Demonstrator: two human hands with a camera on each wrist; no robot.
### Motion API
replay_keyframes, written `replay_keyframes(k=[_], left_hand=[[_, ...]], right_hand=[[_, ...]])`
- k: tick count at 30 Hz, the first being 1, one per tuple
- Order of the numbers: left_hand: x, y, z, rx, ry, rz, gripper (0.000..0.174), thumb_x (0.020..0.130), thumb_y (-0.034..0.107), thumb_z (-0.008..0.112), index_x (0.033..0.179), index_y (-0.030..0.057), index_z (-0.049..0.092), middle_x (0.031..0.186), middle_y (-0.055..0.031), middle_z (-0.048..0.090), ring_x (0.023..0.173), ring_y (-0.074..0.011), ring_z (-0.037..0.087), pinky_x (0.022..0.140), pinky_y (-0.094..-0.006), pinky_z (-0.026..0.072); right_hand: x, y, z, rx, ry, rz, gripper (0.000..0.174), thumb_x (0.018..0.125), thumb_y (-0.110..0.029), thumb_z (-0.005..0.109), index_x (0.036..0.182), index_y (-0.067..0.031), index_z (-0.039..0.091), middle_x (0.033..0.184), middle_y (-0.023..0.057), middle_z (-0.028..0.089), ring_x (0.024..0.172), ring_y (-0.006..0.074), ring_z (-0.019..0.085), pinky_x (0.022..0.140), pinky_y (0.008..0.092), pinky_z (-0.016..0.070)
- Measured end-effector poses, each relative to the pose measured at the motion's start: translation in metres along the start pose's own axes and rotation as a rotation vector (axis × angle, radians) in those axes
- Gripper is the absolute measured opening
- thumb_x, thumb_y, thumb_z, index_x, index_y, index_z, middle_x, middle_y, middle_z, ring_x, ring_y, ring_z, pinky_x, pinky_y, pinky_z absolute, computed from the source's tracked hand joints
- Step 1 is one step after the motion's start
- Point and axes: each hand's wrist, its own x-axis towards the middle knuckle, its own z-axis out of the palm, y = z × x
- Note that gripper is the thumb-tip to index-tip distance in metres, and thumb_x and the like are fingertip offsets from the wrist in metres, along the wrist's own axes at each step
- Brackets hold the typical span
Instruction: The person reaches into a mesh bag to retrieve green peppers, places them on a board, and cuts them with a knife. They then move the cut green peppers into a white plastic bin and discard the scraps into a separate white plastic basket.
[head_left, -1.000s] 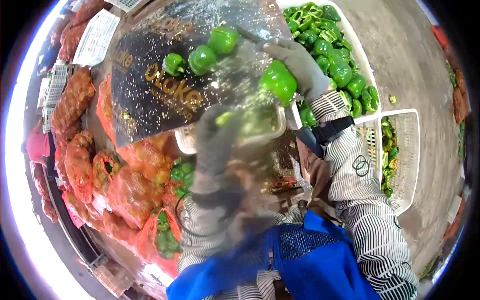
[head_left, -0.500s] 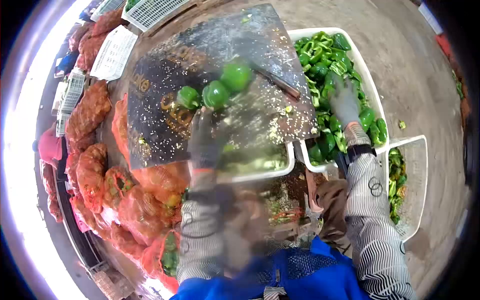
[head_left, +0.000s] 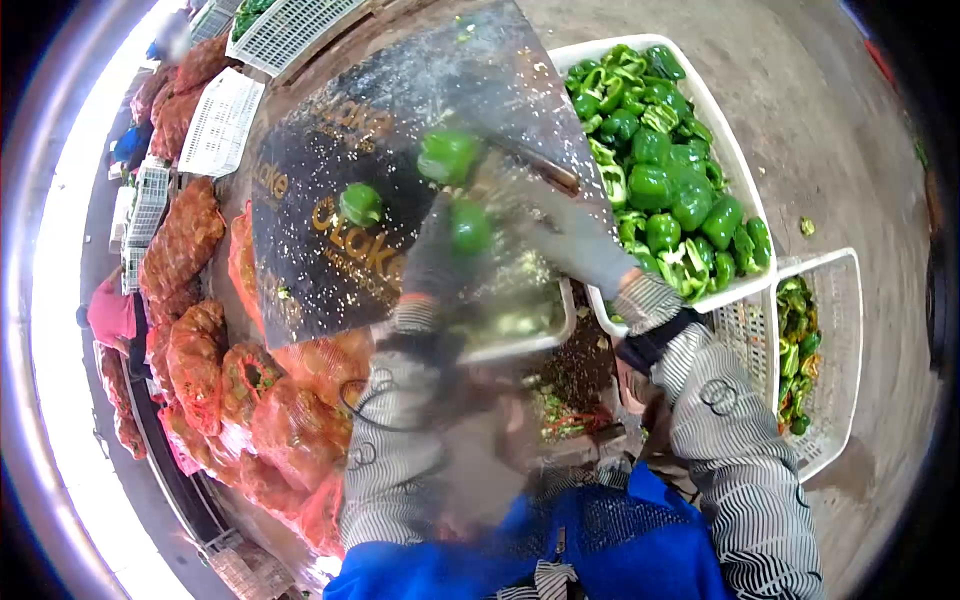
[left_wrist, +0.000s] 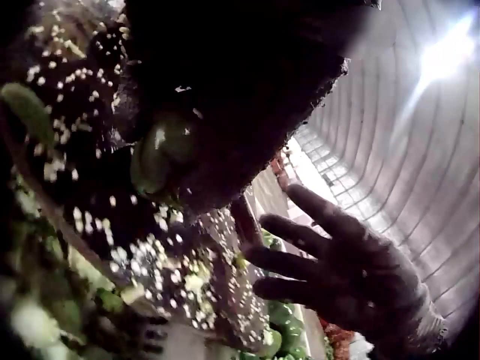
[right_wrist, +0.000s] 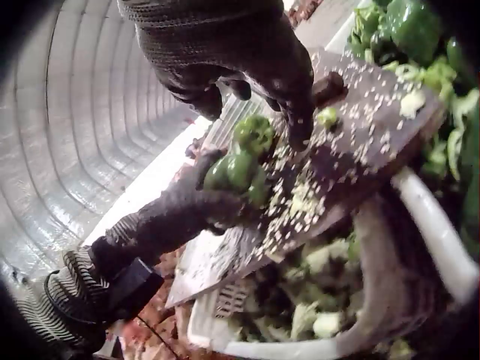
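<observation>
My left hand (head_left: 432, 255), in a dark glove, grips a green bell pepper (head_left: 468, 226) low over the black board (head_left: 330, 290). In the right wrist view its fingers and thumb close round that pepper (right_wrist: 232, 172). My right hand (head_left: 580, 240), in a grey glove, is just right of it with nothing held; the left wrist view shows this right hand (left_wrist: 352, 270) with fingers spread. Two more green peppers, a nearer-left one (head_left: 360, 204) and a farther one (head_left: 446, 156), sit on the board. A knife (head_left: 556, 177) lies beyond the right hand.
A white crate (head_left: 745, 130) full of green peppers stands right of the board. Below it is a white basket (head_left: 838, 400) with pepper scraps. Under the board's near edge sits a white tub (head_left: 565, 325) of pale trimmings. Red mesh sacks (head_left: 300, 420) crowd the left.
My right hand let go of the knife and a pepper, reached over the pepper crate, then came back left over the board. My left hand has taken one pepper from the row of three.
</observation>
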Motion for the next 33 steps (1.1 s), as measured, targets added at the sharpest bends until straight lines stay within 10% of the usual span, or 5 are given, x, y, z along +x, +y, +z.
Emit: replay_keyframes(k=[12, 15, 19, 26, 33], left_hand=[[-0.029, 0.076, -0.102, -0.967, 0.266, -0.540, 0.079, 0.077, 0.004, 0.073, 0.145, 0.0063, 0.033, 0.119, -0.0090, 0.056, 0.103, -0.0193, 0.059, 0.089, -0.0300, 0.0517], [-0.052, 0.055, -0.089, -1.613, 0.373, -0.928, 0.077, 0.079, 0.000, 0.069, 0.146, 0.0033, 0.030, 0.122, -0.0114, 0.056, 0.086, -0.0193, 0.064, 0.069, -0.0256, 0.0590], [-0.068, 0.045, -0.103, -2.037, 0.567, -0.759, 0.069, 0.091, 0.045, 0.063, 0.141, 0.0066, 0.036, 0.128, -0.0180, 0.054, 0.117, -0.0323, 0.056, 0.094, -0.0435, 0.0554], [-0.071, 0.026, -0.101, -2.101, 0.639, -0.745, 0.063, 0.101, 0.054, 0.037, 0.142, 0.0063, 0.041, 0.132, -0.0168, 0.055, 0.118, -0.0280, 0.056, 0.094, -0.0414, 0.0532], [-0.070, 0.038, -0.081, -1.865, 0.518, -0.807, 0.046, 0.103, 0.036, 0.045, 0.138, 0.0065, 0.047, 0.128, -0.0147, 0.057, 0.111, -0.0254, 0.058, 0.091, -0.0365, 0.0510]], right_hand=[[-0.004, 0.000, 0.045, 1.116, -0.112, 0.100, 0.059, 0.085, -0.025, 0.069, 0.136, -0.0062, 0.046, 0.130, 0.0118, 0.051, 0.118, 0.0228, 0.053, 0.097, 0.0357, 0.0480], [0.002, -0.049, 0.025, 0.815, 0.169, 0.089, 0.058, 0.088, -0.025, 0.063, 0.140, -0.0079, 0.044, 0.124, 0.0140, 0.056, 0.109, 0.0211, 0.056, 0.095, 0.0358, 0.0477], [0.022, -0.002, 0.066, -0.700, 0.283, -0.117, 0.062, 0.086, -0.022, 0.063, 0.144, -0.0167, 0.042, 0.138, 0.0265, 0.043, 0.124, 0.0441, 0.049, 0.103, 0.0478, 0.0418], [-0.017, -0.093, 0.068, 0.018, 0.042, -0.370, 0.036, 0.089, -0.020, 0.060, 0.123, -0.0092, 0.057, 0.115, 0.0139, 0.059, 0.094, 0.0292, 0.064, 0.089, 0.0398, 0.0520], [-0.031, -0.098, 0.107, -0.517, -0.073, -0.381, 0.028, 0.078, -0.013, 0.064, 0.104, -0.0025, 0.061, 0.095, 0.0163, 0.061, 0.079, 0.0306, 0.065, 0.067, 0.0446, 0.0521]])
